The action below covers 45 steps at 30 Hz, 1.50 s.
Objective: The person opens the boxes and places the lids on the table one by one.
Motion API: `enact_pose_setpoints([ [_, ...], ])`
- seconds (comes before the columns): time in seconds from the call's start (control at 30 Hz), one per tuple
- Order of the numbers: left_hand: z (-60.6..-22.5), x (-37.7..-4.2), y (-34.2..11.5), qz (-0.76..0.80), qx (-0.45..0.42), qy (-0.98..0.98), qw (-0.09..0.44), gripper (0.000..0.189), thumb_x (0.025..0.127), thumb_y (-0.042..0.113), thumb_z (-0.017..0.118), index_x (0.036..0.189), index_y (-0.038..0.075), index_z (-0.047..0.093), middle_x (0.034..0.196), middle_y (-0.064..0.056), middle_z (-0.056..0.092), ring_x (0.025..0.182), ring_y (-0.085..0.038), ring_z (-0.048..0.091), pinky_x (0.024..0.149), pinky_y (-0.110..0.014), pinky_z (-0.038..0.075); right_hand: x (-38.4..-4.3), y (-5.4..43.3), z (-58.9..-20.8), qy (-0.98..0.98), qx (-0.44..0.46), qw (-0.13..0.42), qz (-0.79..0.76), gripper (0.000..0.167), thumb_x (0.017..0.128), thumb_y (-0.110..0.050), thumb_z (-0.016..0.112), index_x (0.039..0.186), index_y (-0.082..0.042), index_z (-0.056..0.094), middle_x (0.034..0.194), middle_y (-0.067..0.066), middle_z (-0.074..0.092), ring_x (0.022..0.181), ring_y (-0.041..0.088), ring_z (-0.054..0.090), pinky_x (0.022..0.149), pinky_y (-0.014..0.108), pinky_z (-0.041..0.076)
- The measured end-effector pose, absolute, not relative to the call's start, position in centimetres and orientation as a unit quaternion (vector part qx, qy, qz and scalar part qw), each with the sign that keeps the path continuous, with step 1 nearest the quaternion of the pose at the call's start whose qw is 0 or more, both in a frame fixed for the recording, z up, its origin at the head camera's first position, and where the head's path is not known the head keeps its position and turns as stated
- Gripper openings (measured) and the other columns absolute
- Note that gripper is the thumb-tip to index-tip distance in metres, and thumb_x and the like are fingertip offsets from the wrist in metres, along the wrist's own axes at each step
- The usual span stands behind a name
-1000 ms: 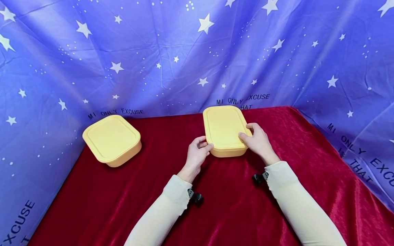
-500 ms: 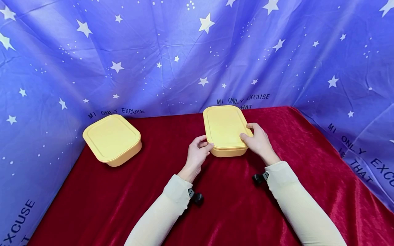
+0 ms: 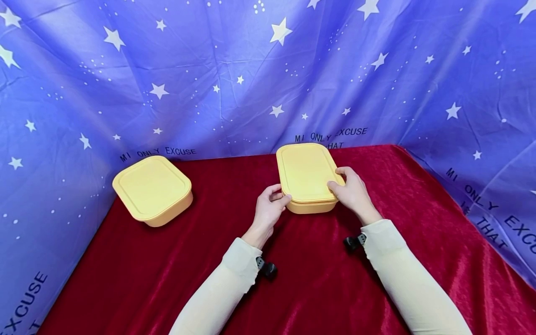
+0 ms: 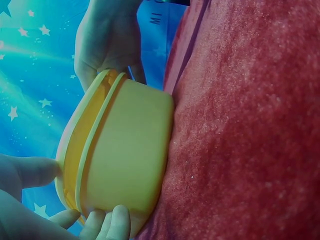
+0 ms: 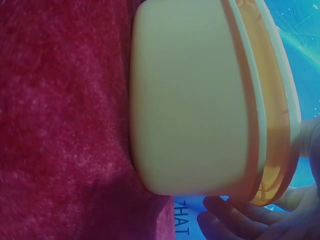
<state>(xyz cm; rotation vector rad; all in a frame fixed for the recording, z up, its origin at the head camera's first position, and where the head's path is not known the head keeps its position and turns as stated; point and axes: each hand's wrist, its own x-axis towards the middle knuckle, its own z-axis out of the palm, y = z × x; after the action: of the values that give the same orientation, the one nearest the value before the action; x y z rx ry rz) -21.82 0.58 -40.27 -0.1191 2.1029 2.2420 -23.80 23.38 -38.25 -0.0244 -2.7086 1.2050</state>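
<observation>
On the red velvet cloth (image 3: 310, 274), near its back edge, sits the yellow lunch box (image 3: 311, 208); along its near side the lid (image 3: 305, 172) gapes wider than a second ago, so it seems unsealed there; left hand (image 3: 268, 210) and right hand (image 3: 354, 193) each pinch its edge

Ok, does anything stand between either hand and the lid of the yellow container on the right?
Nothing visible does. The left hand touches the yellow lid at its near left corner, the right hand at its right edge. The other lidded container stands apart to the left, in neither hand's way.
</observation>
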Motion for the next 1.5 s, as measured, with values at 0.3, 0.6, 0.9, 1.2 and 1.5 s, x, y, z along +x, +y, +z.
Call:
enact_pose_setpoints([
  [0.3,-40.3,-21.8,0.6,0.727,-0.040,0.685,0.036,0.041,0.082,0.005,0.071,0.121,0.007,0.061,0.098,-0.010,0.058,0.077,-0.015,0.055,0.071,-0.029,0.053,-23.9,23.4,-38.4,-0.913,-0.012,0.072,0.400,0.051,0.089,-0.019,0.059,0.132,0.004,0.045,0.133,0.026,0.046,0.122,0.037,0.042,0.105,0.049,0.032],
  [0.6,-40.5,-22.0,0.7,0.723,-0.035,0.689,0.034,0.043,0.081,0.005,0.072,0.123,0.007,0.061,0.101,-0.012,0.059,0.074,-0.014,0.056,0.070,-0.029,0.052,-24.0,23.3,-38.5,-0.918,-0.007,0.061,0.391,0.054,0.089,-0.020,0.060,0.132,0.006,0.042,0.132,0.027,0.045,0.121,0.037,0.043,0.104,0.049,0.033],
  [0.9,-40.3,-21.9,0.7,0.718,-0.033,0.695,0.032,0.043,0.081,0.005,0.072,0.122,0.007,0.061,0.101,-0.013,0.060,0.077,-0.015,0.056,0.068,-0.025,0.051,-23.9,23.1,-38.6,-0.928,0.002,0.088,0.362,0.056,0.086,-0.022,0.061,0.130,0.008,0.044,0.129,0.029,0.043,0.120,0.040,0.040,0.103,0.051,0.032],
  [1.2,-40.4,-21.8,0.5,0.719,-0.036,0.693,0.032,0.043,0.082,0.005,0.071,0.123,0.008,0.061,0.102,-0.012,0.060,0.078,-0.015,0.056,0.068,-0.024,0.051,-23.4,22.0,-38.2,-0.907,0.076,0.185,0.370,0.040,0.084,-0.017,0.063,0.118,0.005,0.057,0.118,0.024,0.053,0.109,0.037,0.049,0.096,0.048,0.038],
  [1.5,-40.5,-21.8,0.6,0.722,-0.034,0.691,0.031,0.043,0.082,0.005,0.071,0.124,0.008,0.061,0.100,-0.010,0.059,0.078,-0.015,0.056,0.074,-0.032,0.053,-22.6,20.5,-38.1,-0.919,0.209,0.204,0.266,0.032,0.084,-0.022,0.068,0.108,-0.001,0.062,0.114,0.014,0.058,0.110,0.030,0.052,0.095,0.045,0.041],
])
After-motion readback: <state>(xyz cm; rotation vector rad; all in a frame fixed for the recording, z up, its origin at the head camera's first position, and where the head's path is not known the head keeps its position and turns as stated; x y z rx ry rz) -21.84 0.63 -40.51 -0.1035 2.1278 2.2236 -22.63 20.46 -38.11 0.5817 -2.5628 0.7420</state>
